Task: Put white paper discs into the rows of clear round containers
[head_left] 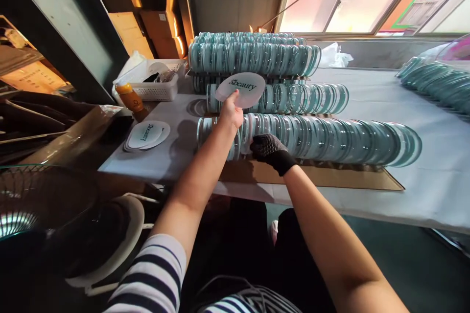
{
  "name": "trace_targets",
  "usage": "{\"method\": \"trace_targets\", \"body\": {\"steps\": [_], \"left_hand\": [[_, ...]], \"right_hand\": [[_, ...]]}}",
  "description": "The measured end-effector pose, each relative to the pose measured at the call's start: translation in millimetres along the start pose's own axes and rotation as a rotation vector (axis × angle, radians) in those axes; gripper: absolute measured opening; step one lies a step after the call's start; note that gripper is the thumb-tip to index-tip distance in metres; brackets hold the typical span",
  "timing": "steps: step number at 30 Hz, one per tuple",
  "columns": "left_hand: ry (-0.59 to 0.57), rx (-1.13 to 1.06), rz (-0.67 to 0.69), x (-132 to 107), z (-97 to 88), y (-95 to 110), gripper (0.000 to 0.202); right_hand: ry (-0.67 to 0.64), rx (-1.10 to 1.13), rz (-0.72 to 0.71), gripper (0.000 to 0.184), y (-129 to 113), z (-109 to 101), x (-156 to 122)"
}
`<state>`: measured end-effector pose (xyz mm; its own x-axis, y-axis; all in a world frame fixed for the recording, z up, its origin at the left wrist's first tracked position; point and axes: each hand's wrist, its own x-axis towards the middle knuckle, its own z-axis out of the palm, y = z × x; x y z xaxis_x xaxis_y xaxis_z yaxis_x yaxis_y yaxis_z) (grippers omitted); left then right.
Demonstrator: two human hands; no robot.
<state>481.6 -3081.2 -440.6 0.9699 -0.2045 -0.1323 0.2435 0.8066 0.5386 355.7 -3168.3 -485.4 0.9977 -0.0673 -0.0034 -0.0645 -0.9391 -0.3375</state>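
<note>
A flat white oval "Sbeauty" label (240, 89) is being pinched shut in the bare left hand (231, 112), above the near row of clear teal-rimmed discs (330, 139); that row, long axis running rightward, is being pressed by the black-gloved right hand (270, 149), fingers curled closed.

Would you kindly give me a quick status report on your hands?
Left hand holds up printed disc. Gloved right hand on nearest row of lids. Nothing in the way.

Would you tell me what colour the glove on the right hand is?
Black, with a fine dotted texture; the glove shows best in the head view.
</note>
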Motion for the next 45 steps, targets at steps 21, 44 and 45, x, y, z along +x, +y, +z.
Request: {"method": "trace_targets", "body": {"steps": [21,44,45], "left_hand": [[-0.009,0.269,0.614,-65.8,-77.6,72.0,0.048],[-0.109,0.241,-0.062,4.3,-1.5,-17.0,0.03],[-0.116,0.223,-0.06,10.0,-6.2,-17.1,0.031]], "right_hand": [[-0.017,-0.188,-0.019,0.032,-3.5,-20.4,-1.7],[0.317,-0.24,0.095,0.041,-2.1,-16.4,-10.2],[0.294,-0.25,0.089,0.041,-4.6,-18.0,-6.9]]}}
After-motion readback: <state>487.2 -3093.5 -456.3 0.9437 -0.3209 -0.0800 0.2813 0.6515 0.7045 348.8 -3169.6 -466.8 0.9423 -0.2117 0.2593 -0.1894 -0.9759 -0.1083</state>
